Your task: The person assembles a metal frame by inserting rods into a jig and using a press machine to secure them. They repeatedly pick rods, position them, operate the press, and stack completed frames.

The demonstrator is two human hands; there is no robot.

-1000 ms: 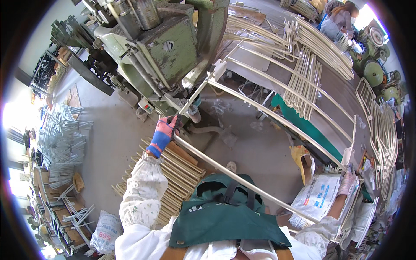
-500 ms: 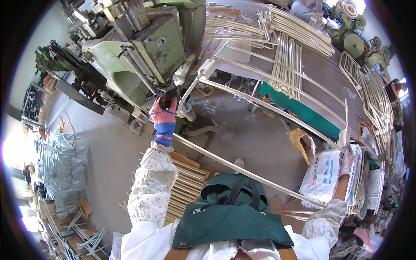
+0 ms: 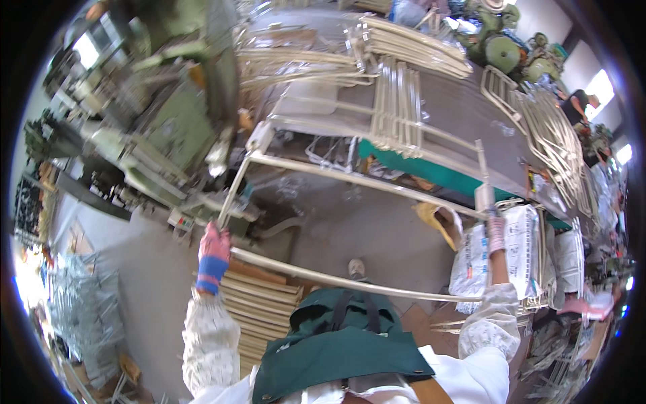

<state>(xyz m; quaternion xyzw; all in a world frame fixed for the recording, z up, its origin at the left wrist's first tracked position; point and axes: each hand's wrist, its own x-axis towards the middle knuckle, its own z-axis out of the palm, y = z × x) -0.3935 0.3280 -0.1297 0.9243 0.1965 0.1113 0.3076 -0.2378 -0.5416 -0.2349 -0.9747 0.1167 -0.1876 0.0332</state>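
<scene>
Cream tubular frame held out in front — two-handed.
Left hand wraps its side bar near the green machine; right hand grasps the opposite end by a white sack. Grip evenly, rails level — far corners clear of the machine.

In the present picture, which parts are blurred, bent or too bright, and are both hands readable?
Head view: the machine at upper left is smeared, probably by motion; the frame looks bowed, likely from fisheye distortion; glare whitens a window at upper right; the left hand and right hand are soft but readable.
</scene>
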